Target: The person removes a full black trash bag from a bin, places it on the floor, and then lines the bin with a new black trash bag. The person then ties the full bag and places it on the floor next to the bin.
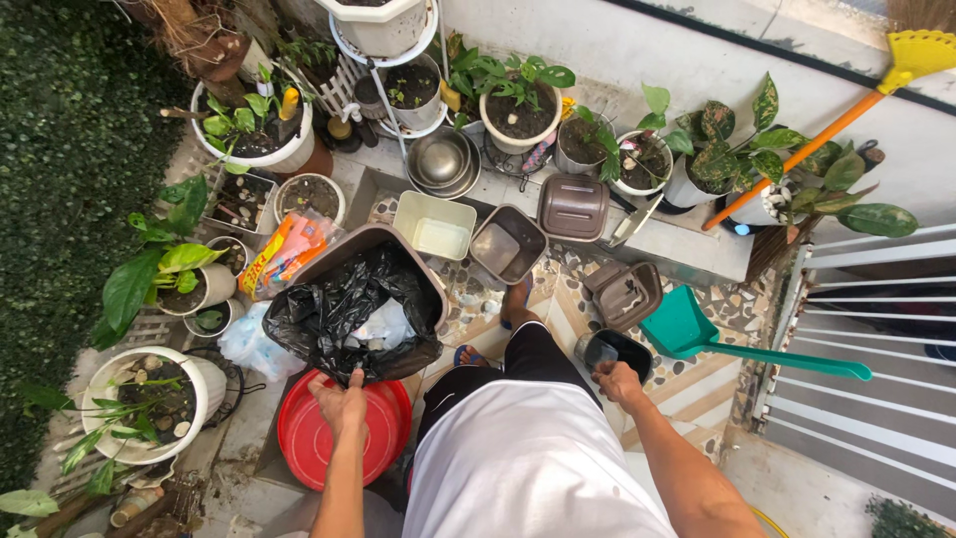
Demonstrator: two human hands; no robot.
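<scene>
Tilted bin (360,299), mouth toward hands

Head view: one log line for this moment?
left hand: grips black bag edge in brown bin | right hand: holds small dark bin | red basin below

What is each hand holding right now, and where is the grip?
Left hand grips the black bin liner at its near edge. Right hand holds the small dark container by its near rim.

Black-lined bin (357,309), small dark container (614,352)
</scene>
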